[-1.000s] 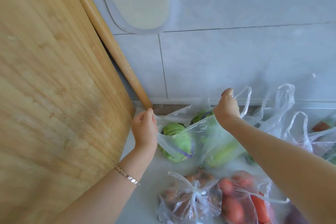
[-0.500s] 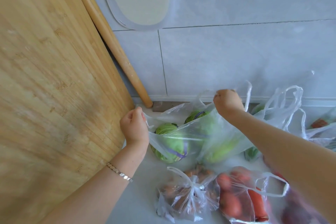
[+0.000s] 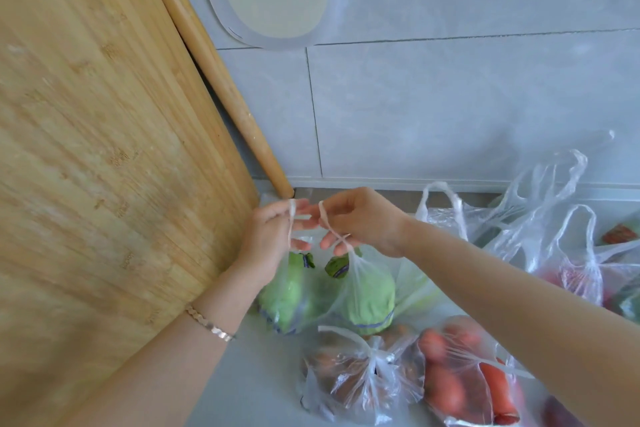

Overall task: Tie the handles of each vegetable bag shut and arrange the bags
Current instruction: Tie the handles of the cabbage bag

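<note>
Two things could go wrong. The tall wooden board stands close on our left, so a wide pull could bump it. On the grey counter sits the clear plastic bag of green vegetables, under our hands. Our left hand and right hand each pinch one thin white handle; a hard tug could snap it. We have room only upward.

The left grip and right grip, spread wide apart a second ago stretching the green vegetable bag open, have met above it, each holding one of its handles.
</note>
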`<state>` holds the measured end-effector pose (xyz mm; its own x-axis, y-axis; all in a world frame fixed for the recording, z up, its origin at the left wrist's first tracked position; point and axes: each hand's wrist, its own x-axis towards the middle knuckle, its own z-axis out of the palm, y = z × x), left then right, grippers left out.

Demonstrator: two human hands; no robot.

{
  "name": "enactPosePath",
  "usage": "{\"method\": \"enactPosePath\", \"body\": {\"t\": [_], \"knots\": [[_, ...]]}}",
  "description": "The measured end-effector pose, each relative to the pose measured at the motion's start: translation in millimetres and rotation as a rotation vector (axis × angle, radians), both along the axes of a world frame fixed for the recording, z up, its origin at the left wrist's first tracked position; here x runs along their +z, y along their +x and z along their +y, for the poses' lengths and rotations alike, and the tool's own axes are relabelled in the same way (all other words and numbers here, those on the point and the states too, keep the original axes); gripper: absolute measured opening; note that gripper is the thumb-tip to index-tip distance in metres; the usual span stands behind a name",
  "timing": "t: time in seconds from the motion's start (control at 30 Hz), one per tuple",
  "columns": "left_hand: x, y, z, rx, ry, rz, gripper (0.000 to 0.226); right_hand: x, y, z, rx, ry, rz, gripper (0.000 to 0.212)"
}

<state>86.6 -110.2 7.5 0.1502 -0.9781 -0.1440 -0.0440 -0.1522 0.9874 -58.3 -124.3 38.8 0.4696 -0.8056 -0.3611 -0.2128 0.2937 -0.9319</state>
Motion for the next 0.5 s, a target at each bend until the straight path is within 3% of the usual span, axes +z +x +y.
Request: {"method": "enactPosePath", "body": {"t": [0.13, 0.3, 0.4, 0.5], "knots": [[-3, 16, -8, -0.306, 0.180, -0.015, 0.034, -21, 1, -5, 0.001, 0.088, -0.022, 0.007], [-10, 21, -18, -0.681, 0.169, -0.076, 0.071, -34, 4, -11, 0.058, 0.050, 0.040, 0.016], [-12, 9, -21, -0.702, 0.149, -0.154, 0.078, -37, 7, -15, 0.081, 0.019, 0.030, 0.020], [-9, 7, -30, -0.649, 0.276, -0.056, 0.066, -43, 4, -21, 0.054, 0.052, 0.054, 0.019]]}}
